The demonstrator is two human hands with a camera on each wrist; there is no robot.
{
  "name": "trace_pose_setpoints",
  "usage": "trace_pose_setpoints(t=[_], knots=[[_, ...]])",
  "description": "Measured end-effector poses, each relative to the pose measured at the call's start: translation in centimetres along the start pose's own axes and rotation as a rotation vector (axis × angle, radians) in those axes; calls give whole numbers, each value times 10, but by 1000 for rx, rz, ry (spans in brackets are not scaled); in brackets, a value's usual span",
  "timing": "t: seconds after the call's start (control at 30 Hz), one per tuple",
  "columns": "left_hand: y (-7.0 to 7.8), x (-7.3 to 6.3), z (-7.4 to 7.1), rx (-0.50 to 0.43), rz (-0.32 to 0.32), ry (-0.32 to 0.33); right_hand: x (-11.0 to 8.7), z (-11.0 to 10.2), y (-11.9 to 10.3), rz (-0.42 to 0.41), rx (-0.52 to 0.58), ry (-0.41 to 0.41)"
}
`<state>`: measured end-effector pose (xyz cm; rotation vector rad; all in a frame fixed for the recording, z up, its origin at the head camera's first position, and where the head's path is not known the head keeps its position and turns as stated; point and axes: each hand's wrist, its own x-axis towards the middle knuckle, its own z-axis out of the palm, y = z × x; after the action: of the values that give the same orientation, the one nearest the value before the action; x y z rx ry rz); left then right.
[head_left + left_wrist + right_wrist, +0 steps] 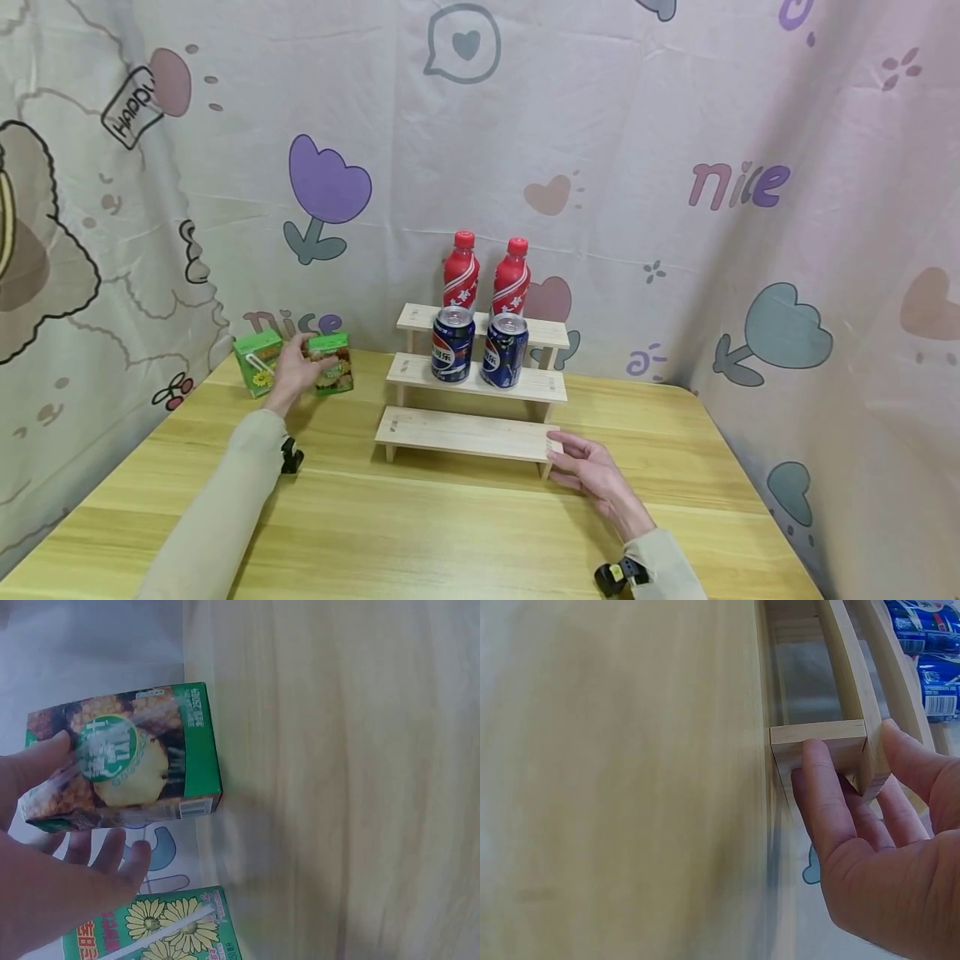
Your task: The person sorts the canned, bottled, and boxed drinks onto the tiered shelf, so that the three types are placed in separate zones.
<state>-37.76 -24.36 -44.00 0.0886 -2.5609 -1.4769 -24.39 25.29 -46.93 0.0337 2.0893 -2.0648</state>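
Note:
At the table's far left, my left hand [296, 372] holds a green pineapple juice box [332, 363] by its left side. In the left wrist view the thumb lies across the box's printed front [124, 757], and the other fingers reach partly behind its edge. A second green drink box [258, 363], with yellow flowers and a straw, stands left of that hand. My right hand [592, 473] grips the right end of the bottom step of a three-tier wooden display stand [465, 433]. In the right wrist view its thumb rests on the board, with fingers against the end support [817, 733].
Two blue cola cans [453, 346] stand on the middle step. Two red-labelled bottles [461, 275] stand on the top step behind them. A patterned cloth [615, 125] hangs along the back and sides of the wooden table [420, 533].

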Motion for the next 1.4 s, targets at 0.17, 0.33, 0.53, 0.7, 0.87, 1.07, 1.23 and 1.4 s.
trace_pose_setpoints(t=[0.17, 0.33, 0.53, 0.7, 0.87, 1.07, 1.23, 1.4], knots=[[-1, -2, -4, -24, -19, 10, 1, 0, 1, 1, 9, -1], [1, -7, -6, -41, -35, 33, 0, -1, 1, -10, 6, -17], [6, -15, -12, -6, -2, 12, 0, 0, 2, -2, 7, -4], [12, -19, -18, 44, 37, -30, -1, 1, 1, -1, 6, -5], [16, -21, -23, 47, 47, -58, -1, 0, 1, -6, 12, -10], [21, -24, -27, 71, 42, -73, 0, 0, 2, -2, 8, -9], [28, -27, -28, 54, 42, -81, 0, 0, 2, 1, 9, -3], [36, -34, -30, 61, 40, -80, 2, 1, 1, 1, 12, 0]])
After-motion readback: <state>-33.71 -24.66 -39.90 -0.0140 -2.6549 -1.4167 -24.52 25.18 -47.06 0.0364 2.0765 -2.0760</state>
